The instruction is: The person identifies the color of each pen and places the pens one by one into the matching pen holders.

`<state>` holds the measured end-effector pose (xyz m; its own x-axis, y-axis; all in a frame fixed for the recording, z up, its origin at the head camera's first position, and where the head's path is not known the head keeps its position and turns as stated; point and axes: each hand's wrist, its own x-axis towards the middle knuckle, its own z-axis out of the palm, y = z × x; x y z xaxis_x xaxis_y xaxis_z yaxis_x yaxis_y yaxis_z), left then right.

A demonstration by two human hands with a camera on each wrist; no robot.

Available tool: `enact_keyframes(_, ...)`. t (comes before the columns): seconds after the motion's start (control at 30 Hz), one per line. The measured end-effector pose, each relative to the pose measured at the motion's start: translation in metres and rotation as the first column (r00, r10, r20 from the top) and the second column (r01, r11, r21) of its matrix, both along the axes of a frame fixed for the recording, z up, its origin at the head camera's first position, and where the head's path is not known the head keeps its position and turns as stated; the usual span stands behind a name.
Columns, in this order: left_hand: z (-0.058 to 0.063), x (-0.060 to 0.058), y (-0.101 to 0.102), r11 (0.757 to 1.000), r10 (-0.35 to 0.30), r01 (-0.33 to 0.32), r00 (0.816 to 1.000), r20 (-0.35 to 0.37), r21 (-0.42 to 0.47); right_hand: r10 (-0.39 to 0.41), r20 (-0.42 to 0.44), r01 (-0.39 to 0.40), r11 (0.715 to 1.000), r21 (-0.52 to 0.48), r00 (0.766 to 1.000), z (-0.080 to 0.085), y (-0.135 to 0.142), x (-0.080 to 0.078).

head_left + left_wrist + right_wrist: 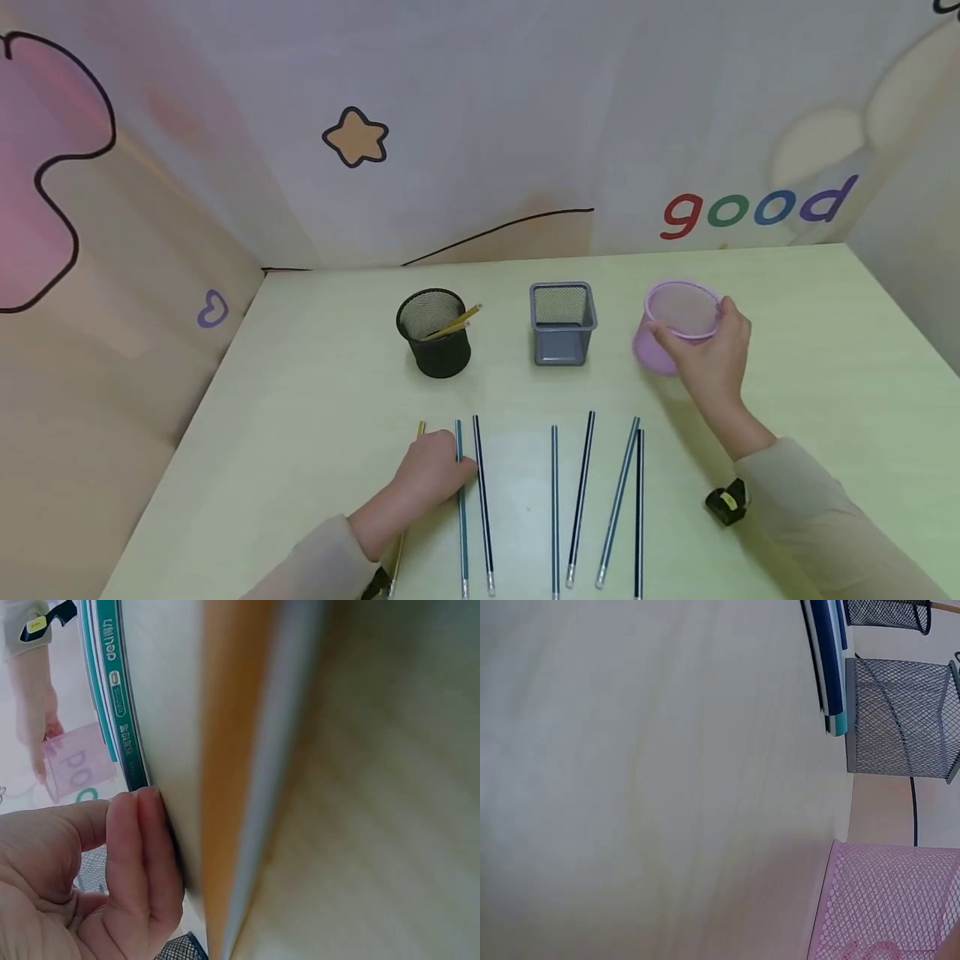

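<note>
My left hand (433, 468) is low over the table, thumb and fingers pinching a teal pencil (462, 542). In the left wrist view its fingertips (142, 806) meet at that pencil's lettered barrel (114, 682). A yellow pencil (399, 554) lies partly hidden under this hand and wrist. Just right of the hand lies a dark blue pencil (483, 508). At the back right my right hand (708, 358) grips a pink mesh pen holder (652, 346) by its side and rim. The holder stands upright, and its mesh wall (892, 900) shows in the right wrist view.
A black mesh pen holder (442, 358) with two yellow pencils (453, 323) stands back left. A grey square mesh holder (562, 346) stands between the two round ones. Several teal and dark blue pencils, including one teal pencil (555, 508), lie right of centre. A printed wall (480, 125) borders the table.
</note>
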<state>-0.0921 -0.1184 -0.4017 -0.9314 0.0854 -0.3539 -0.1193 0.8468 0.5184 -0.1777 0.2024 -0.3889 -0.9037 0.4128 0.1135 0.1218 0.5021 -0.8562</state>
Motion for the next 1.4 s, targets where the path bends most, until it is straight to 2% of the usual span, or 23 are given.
enact_keyframes(0.27, -0.002, 0.004, -0.003, 0.999, 0.033, -0.033, 0.999, 0.014, 0.036, 0.015, 0.01, -0.014, 0.999, -0.036, 1.0, 0.0, -0.001, 0.0)
enact_keyframes(0.6, 0.004, 0.004, -0.008, 0.991, 0.082, -0.078, 0.996, -0.032, 0.112, 0.02, 0.019, -0.019, 0.999, -0.028, 1.0, 0.003, 0.001, -0.001)
enact_keyframes(1.03, 0.012, 0.004, -0.006, 0.981, 0.077, -0.066, 0.996, -0.055, 0.182, 0.0, 0.02, 0.0, 0.999, -0.033, 1.0, 0.003, 0.003, 0.002)
enact_keyframes(1.4, 0.022, 0.011, -0.007, 0.977, 0.054, -0.016, 0.984, -0.171, 0.215, 0.009, 0.04, -0.007, 0.998, -0.057, 0.999, 0.004, -0.001, 0.002)
